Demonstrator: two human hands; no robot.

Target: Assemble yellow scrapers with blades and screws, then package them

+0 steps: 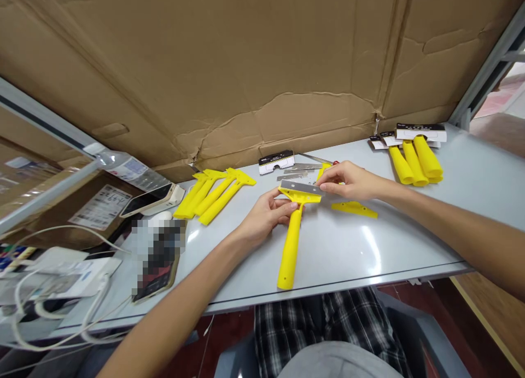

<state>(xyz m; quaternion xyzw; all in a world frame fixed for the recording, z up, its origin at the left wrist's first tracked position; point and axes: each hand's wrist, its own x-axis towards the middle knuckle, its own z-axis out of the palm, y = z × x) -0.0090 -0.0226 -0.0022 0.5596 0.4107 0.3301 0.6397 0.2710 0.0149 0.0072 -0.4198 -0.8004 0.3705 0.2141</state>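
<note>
My left hand [264, 216] is closed around the neck of a yellow scraper [290, 246], whose handle points toward me over the front of the table. A flat metal blade [301, 187] lies across the scraper's head. At the right end of that blade, my right hand [348, 180] pinches with thumb and fingertips. A loose yellow head cover [355, 209] rests just below my right hand. Behind the scraper are several loose metal blades [294, 175] and small metal bits, with another yellow part partly hidden by my right fingers.
Several yellow scraper handles [221, 195] lie at the left. Packaged yellow scrapers [424, 159] with black-and-white cards sit back right. One card [276, 162] stands behind the blades. A phone [158, 268], cables and a plastic bottle [133, 167] crowd the left. Cardboard [266, 55] walls the back.
</note>
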